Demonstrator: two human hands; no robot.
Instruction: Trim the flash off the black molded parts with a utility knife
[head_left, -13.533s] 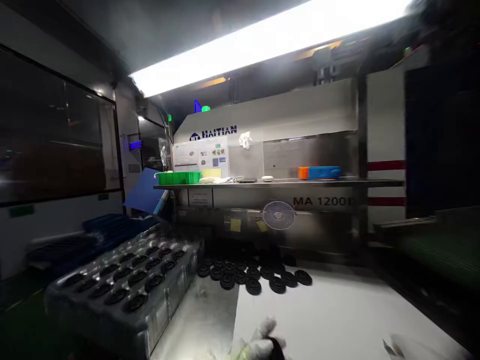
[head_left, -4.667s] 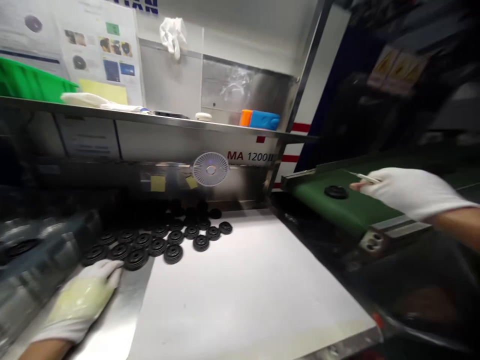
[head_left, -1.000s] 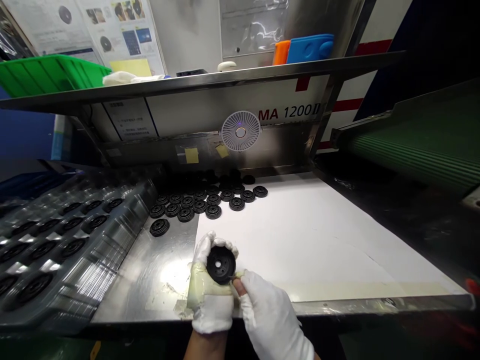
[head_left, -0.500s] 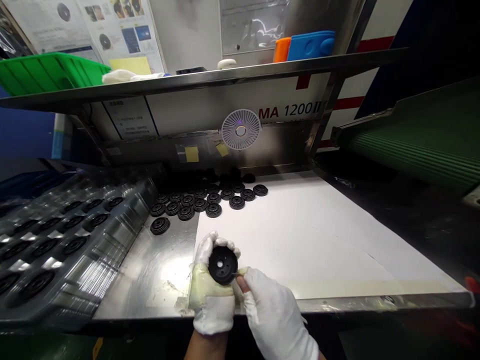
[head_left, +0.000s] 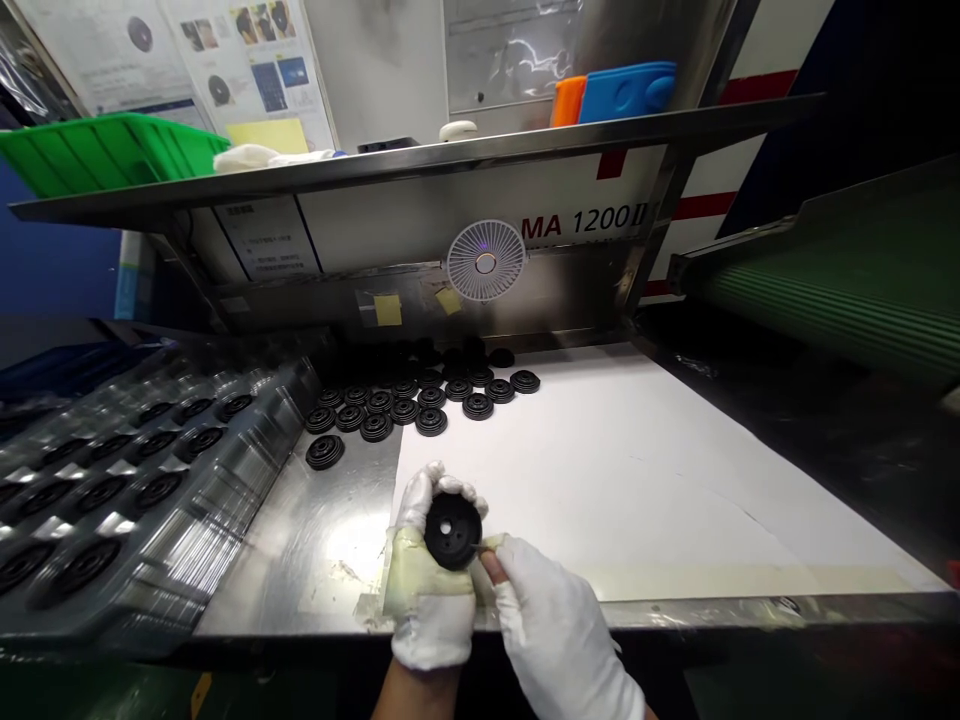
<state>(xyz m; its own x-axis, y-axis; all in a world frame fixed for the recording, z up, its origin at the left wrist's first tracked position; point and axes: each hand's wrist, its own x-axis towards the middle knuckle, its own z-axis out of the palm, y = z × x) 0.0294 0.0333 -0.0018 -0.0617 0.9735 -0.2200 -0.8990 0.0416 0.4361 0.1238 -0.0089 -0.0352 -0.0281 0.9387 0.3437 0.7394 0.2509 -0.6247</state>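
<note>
At the steel worktop (head_left: 300, 570), front edge: the gloved left hand (head_left: 429, 590) is closed around a black ribbed disc (head_left: 453, 531), fingers curled over its rim, centre hole facing up. The gloved right hand (head_left: 555, 635) pinches a thin pointed tool (head_left: 480, 546), its tip at the disc's edge. Status: pockets of the clear plastic tray (head_left: 217, 500) in view hold black discs; a group of loose discs (head_left: 405, 411) lies on the worktop beyond the hands, at the end of a white paper sheet (head_left: 637, 470). Those remain unhandled.
</note>
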